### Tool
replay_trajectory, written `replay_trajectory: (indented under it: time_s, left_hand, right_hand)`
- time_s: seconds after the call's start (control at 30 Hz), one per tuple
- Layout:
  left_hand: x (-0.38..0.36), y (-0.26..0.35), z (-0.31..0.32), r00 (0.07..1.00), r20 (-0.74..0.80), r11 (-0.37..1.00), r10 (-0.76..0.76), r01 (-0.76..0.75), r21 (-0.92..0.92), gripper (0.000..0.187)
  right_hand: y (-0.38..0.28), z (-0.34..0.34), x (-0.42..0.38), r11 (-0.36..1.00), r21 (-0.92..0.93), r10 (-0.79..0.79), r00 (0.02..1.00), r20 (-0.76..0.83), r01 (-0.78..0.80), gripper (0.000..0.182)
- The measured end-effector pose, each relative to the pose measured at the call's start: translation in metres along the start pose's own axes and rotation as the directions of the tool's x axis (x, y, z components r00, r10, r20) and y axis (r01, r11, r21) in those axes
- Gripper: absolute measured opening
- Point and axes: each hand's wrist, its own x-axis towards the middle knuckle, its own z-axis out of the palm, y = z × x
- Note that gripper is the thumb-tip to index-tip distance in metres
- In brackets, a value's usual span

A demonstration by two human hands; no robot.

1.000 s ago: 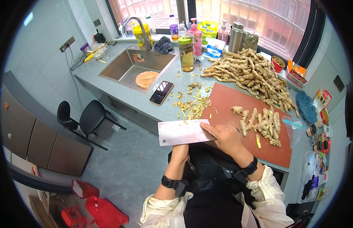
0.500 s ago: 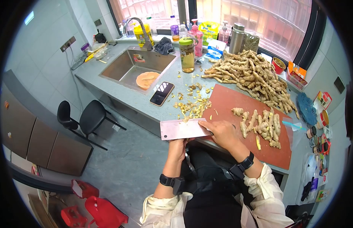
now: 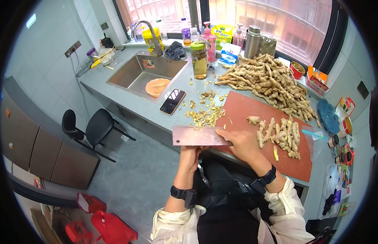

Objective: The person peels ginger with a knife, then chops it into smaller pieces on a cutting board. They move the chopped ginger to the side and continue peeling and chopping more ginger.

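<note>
My right hand (image 3: 242, 143) is closed round the handle of a wide cleaver (image 3: 197, 136), its index finger along the blade's near end. The blade lies crosswise over the counter's front edge. My left hand (image 3: 190, 156) is beneath the blade, which hides its fingers and anything they hold. Yellow ginger trimmings (image 3: 208, 115) are scattered on the counter just beyond the blade. To the right, several ginger pieces (image 3: 287, 132) lie on the red-brown cutting board (image 3: 242, 114); a small one there shows a yellow cut side. Behind the board rises a large heap of ginger (image 3: 270, 83).
A phone (image 3: 172, 101) lies left of the trimmings, near the sink (image 3: 130, 67), which holds an orange bowl (image 3: 157, 87). A green-lidded bottle (image 3: 199, 61) stands behind them. Jars (image 3: 338, 152) line the right side. A black chair (image 3: 100, 125) stands on the floor at left.
The cleaver has tilted and shifted slightly right, and its blade looks darker. My right hand has moved a little with it; my left hand stays below.
</note>
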Motion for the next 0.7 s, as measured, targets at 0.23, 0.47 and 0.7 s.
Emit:
replay_trajectory:
  time_s: [0.23,0.47,0.7]
  left_hand:
    - [-0.005,-0.013,-0.004,0.999,-0.046,0.996,0.006,-0.010,-0.091,0.036]
    - [-0.010,-0.010,0.002,0.999,-0.053,0.989,-0.009,0.001,-0.147,0.035]
    - [-0.025,0.016,0.015,0.999,0.029,0.998,0.021,-0.019,-0.060,0.037]
  right_hand:
    - [-0.009,0.000,-0.006,0.997,-0.025,-0.068,0.998,0.007,0.069,0.047]
    - [-0.006,0.003,-0.006,0.994,-0.059,-0.094,0.996,-0.012,0.093,0.047]
    - [0.026,0.011,-0.010,0.988,-0.135,0.061,0.990,-0.124,-0.077,0.049]
